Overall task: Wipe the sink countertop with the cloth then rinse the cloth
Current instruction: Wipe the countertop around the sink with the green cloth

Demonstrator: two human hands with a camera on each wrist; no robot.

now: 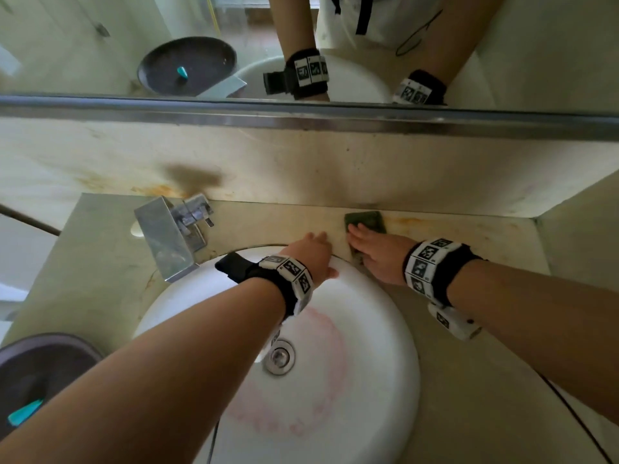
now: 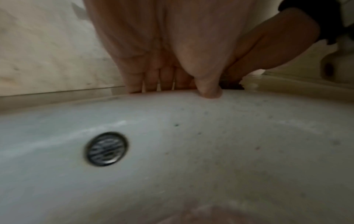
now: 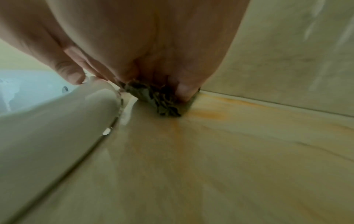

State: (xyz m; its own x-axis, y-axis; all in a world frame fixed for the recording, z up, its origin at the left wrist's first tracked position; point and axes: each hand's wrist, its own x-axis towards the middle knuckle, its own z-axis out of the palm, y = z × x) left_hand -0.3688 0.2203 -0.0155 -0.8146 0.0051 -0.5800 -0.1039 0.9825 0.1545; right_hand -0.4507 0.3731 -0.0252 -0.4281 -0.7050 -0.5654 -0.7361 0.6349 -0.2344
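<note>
A dark green cloth (image 1: 366, 221) lies on the beige countertop (image 1: 469, 363) behind the white round sink (image 1: 407, 333), close to the backsplash. My right hand (image 1: 365, 241) presses flat on the cloth with straight fingers. In the right wrist view the cloth (image 3: 159, 104) is bunched under the right hand (image 3: 172, 84), beside an orange stain (image 3: 208, 114) and the sink's rim (image 3: 57, 121). My left hand (image 1: 316, 249) rests on the sink's back rim. In the left wrist view its fingers (image 2: 151, 81) reach over the rim and the thumb (image 2: 209, 91) sits on the sink (image 2: 229, 136).
A chrome faucet (image 1: 170, 239) stands at the sink's back left. A dark bowl (image 1: 63, 349) holding a teal object (image 1: 25, 413) sits on the counter at the near left. The drain (image 1: 279, 356) is in the basin; a mirror (image 1: 100, 45) hangs above the backsplash.
</note>
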